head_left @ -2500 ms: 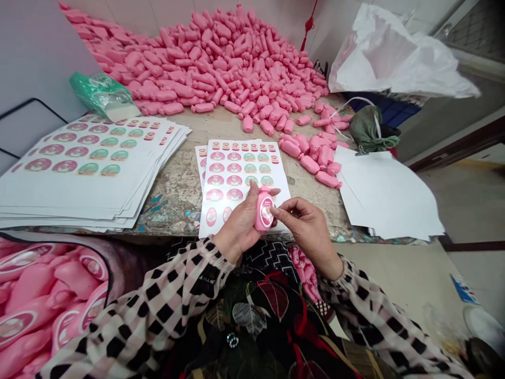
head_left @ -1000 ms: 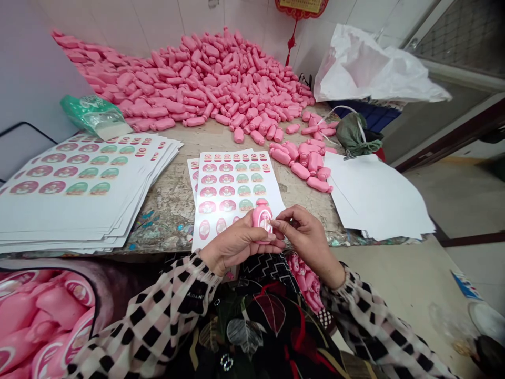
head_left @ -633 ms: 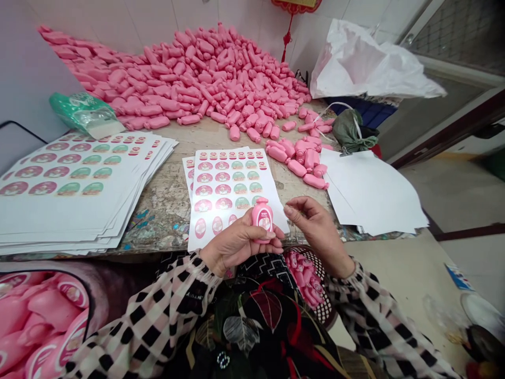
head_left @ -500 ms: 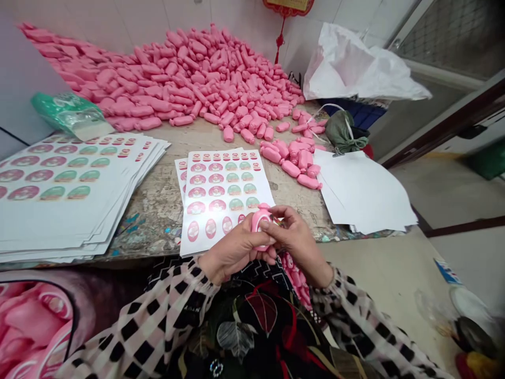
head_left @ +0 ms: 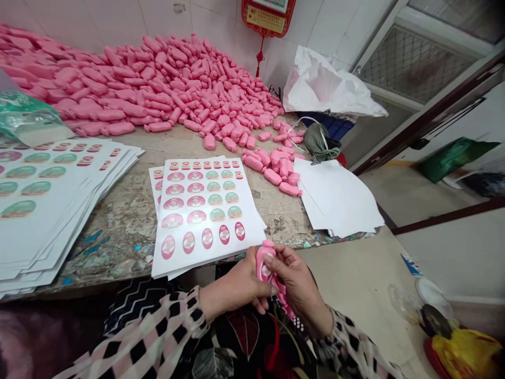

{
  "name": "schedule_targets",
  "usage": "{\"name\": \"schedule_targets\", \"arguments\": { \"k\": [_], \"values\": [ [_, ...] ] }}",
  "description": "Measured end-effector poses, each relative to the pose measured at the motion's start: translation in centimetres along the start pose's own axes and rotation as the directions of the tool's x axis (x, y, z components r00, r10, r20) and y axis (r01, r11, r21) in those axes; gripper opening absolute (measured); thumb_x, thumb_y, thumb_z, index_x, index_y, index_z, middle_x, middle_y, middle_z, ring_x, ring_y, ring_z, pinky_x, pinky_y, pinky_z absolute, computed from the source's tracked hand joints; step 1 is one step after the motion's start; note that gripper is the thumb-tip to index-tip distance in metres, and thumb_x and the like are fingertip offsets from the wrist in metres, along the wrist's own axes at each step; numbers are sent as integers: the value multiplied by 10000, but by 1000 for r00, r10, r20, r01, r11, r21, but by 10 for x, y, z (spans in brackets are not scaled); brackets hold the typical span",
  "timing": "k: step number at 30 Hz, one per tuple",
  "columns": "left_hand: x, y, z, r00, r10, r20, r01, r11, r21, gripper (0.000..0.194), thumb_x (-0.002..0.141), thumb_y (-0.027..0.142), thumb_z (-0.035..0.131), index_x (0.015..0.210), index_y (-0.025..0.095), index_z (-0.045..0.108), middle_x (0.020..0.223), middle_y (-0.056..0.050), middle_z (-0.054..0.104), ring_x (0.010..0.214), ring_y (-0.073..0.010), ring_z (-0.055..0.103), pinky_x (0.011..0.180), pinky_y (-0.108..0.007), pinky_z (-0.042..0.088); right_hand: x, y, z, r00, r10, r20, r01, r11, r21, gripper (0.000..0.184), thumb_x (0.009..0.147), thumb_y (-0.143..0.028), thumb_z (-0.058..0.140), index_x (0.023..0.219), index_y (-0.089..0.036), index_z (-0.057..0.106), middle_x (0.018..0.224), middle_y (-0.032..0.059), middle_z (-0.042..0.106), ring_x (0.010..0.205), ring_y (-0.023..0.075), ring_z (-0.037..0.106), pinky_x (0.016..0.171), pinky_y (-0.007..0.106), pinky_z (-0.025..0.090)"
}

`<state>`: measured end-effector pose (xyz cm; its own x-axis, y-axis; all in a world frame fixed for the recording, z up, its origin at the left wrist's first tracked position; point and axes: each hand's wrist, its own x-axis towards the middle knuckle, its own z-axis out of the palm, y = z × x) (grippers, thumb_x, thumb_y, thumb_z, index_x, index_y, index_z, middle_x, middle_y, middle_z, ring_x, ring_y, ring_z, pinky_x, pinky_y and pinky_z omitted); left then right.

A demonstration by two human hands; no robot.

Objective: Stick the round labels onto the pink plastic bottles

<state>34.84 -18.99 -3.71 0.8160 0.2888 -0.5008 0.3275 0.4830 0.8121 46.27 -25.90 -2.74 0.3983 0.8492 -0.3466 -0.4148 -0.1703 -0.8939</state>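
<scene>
Between both my hands is a small pink bottle (head_left: 261, 257), its narrow end up and an oval sticker on its front. My left hand (head_left: 245, 279) wraps round its left side, fingers curled beneath. My right hand (head_left: 295, 275) grips it from the right, the thumb pressed on the sticker. Just beyond my hands, at the table's front edge, lies a sticker sheet (head_left: 213, 239) with pink and green ovals and arches. More pink bottles (head_left: 284, 301) show partly behind my right hand, near my lap.
A large heap of pink bottles (head_left: 158, 79) covers the back of the table (head_left: 118, 210), with a smaller group (head_left: 272, 163) nearer. Stacked sticker sheets (head_left: 59, 221) lie left, white papers (head_left: 335, 195) right. Behind these sit a green pouch (head_left: 321, 142) and a white bag (head_left: 327, 84).
My view has swung to the right. My hands and the bottle have come lower and closer to me, uncovering the bottom row of stickers on the sheet. Both hands still hold the bottle.
</scene>
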Motion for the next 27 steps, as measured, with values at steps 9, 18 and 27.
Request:
{"name": "schedule_targets", "arguments": {
  "k": [9,18,27],
  "values": [
    [-5,0,1,995,-54,82,46,994,96,406,729,319,643,978,191,349,624,56,544,517,-126,611,497,-231,488,6,35,-125,972,-30,-232,-130,753,-645,465,626,-492,686,932,-151,604,852,57,667,765,191,610,722,340,479],
    [-5,-2,2,989,-94,119,81,991,105,313,762,356,604,968,178,449,652,24,580,544,-113,614,545,-232,491,3,52,-159,963,148,-224,-268,504,-821,259,602,-329,716,815,-187,675,801,63,680,801,222,608,743,340,444],
    [2,-7,3,988,-97,123,85,991,103,338,748,394,603,967,178,462,619,50,533,518,-107,595,521,-222,463,51,-72,-80,952,-3,306,245,607,-756,276,797,-438,542,817,-186,653,766,12,655,703,152,579,671,282,443]
  ]
}}
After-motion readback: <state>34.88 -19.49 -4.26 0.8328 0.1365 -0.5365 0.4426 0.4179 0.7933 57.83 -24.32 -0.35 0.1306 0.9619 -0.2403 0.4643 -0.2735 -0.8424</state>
